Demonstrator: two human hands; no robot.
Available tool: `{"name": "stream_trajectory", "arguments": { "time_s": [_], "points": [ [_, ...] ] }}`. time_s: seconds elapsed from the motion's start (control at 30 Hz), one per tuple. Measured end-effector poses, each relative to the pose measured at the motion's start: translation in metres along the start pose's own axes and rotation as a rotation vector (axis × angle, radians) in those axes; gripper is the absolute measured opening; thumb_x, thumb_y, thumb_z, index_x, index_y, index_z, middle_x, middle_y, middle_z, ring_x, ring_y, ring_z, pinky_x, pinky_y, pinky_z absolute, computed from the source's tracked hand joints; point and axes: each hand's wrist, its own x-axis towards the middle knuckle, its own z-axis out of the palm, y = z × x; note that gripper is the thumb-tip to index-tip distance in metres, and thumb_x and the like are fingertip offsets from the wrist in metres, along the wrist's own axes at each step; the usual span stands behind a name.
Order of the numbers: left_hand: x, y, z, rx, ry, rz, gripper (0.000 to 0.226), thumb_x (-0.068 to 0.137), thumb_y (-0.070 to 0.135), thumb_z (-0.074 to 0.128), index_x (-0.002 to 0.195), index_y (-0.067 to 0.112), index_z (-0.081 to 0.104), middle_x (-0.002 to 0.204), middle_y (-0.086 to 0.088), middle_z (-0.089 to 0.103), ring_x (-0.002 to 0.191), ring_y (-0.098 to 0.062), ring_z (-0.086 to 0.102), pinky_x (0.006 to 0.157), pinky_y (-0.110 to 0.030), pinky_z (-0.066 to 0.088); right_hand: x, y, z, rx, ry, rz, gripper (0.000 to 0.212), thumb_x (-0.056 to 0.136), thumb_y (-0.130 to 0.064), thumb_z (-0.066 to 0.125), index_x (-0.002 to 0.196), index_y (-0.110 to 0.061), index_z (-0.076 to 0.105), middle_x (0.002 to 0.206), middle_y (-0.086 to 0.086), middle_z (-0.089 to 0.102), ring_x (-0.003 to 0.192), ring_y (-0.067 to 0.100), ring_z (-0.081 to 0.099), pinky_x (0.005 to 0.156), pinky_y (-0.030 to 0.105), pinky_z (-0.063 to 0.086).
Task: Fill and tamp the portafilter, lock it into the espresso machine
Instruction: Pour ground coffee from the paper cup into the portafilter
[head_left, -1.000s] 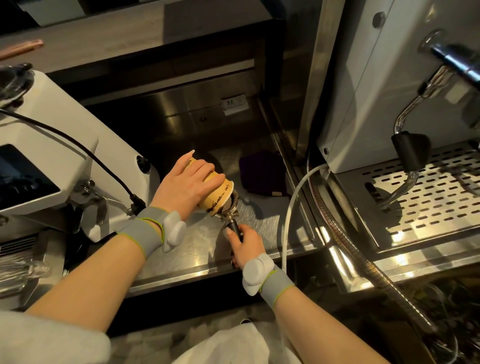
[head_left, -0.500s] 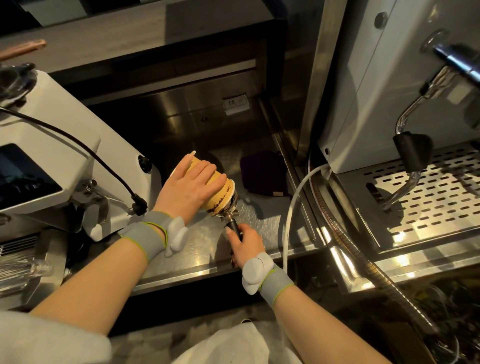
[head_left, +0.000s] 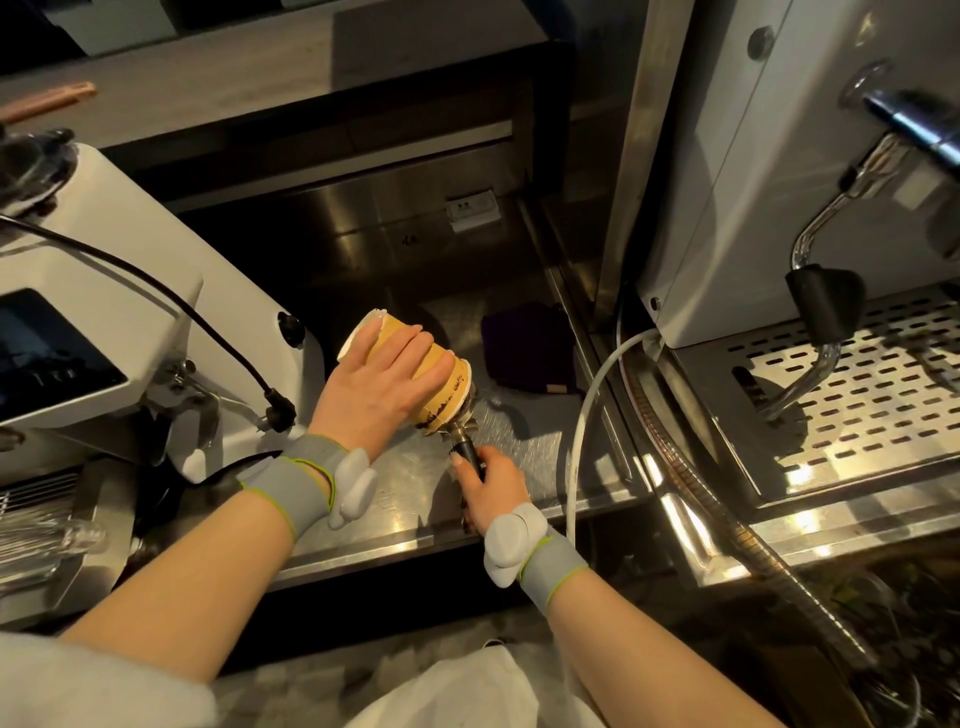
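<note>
My left hand (head_left: 382, 382) wraps around a yellow paper cup (head_left: 451, 387) that is tipped on its side, its mouth pressed against the portafilter's metal basket (head_left: 464, 420). Dark coffee grounds show at the cup's rim. My right hand (head_left: 491, 491) grips the portafilter's black handle (head_left: 470, 457) just below the basket, over the steel counter (head_left: 400, 499). The basket's inside is hidden by the cup. The espresso machine (head_left: 769, 171) stands to the right, with its perforated drip tray (head_left: 872, 384).
A white grinder (head_left: 130, 270) with a dark screen and black cable stands at the left. A dark purple cloth (head_left: 524, 345) lies on the counter behind the cup. A white hose (head_left: 587, 410), a braided metal hose (head_left: 769, 561) and a steam wand (head_left: 815, 312) are at the right.
The cup and portafilter have tilted a little further over together, the cup's base rising toward the left. Both hands keep their holds in nearly the same place.
</note>
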Motion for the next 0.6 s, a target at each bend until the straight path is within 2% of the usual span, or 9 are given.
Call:
{"name": "stream_trajectory", "arguments": {
  "time_s": [0.13,0.3,0.37,0.53,0.6],
  "points": [
    [-0.0014,0.0014,0.0029,0.006,0.021,0.009,0.08,0.047,0.005,0.082,0.118,0.02,0.045,0.117,-0.012,0.064,0.118,-0.03,0.052,0.11,-0.045,0.013,-0.0003,-0.0008,0.0006,0.007,-0.006,0.004,0.035,0.092,-0.04,0.05,0.105,-0.009,0.058,0.084,0.01,0.058,0.076,0.027,0.058,0.077,0.045,0.053],
    [-0.0013,0.0048,0.0025,0.011,0.032,-0.004,0.073,0.053,0.001,0.074,0.118,0.019,0.047,0.119,-0.013,0.064,0.118,-0.031,0.058,0.112,-0.041,-0.002,-0.001,-0.0011,0.0029,0.042,0.006,0.002,0.031,0.092,-0.041,0.051,0.101,-0.012,0.058,0.08,0.009,0.058,0.073,0.027,0.057,0.076,0.047,0.054],
    [0.001,0.0059,0.0016,0.01,0.041,-0.004,0.07,0.054,0.002,0.072,0.118,0.018,0.048,0.118,-0.013,0.064,0.117,-0.031,0.059,0.112,-0.042,-0.001,-0.0005,-0.0018,0.0019,0.042,0.01,0.002,0.029,0.093,-0.039,0.05,0.101,-0.011,0.058,0.076,0.007,0.057,0.071,0.026,0.057,0.074,0.044,0.053],
    [0.0028,0.007,0.0035,-0.005,0.047,0.008,0.075,0.049,0.004,0.077,0.118,0.018,0.052,0.118,-0.015,0.064,0.116,-0.032,0.059,0.11,-0.042,0.0,-0.0004,-0.0022,0.002,0.034,0.01,-0.001,0.024,0.093,-0.038,0.05,0.098,-0.016,0.057,0.082,0.008,0.057,0.077,0.026,0.056,0.076,0.043,0.05],
    [0.0022,0.0071,0.0058,-0.013,0.044,-0.024,0.078,0.049,0.004,0.078,0.12,0.018,0.05,0.12,-0.014,0.063,0.117,-0.032,0.058,0.111,-0.042,-0.002,-0.0005,-0.0015,0.0012,0.032,0.014,-0.002,0.025,0.093,-0.038,0.05,0.097,-0.014,0.057,0.075,0.005,0.056,0.074,0.025,0.056,0.073,0.04,0.049]
  ]
}}
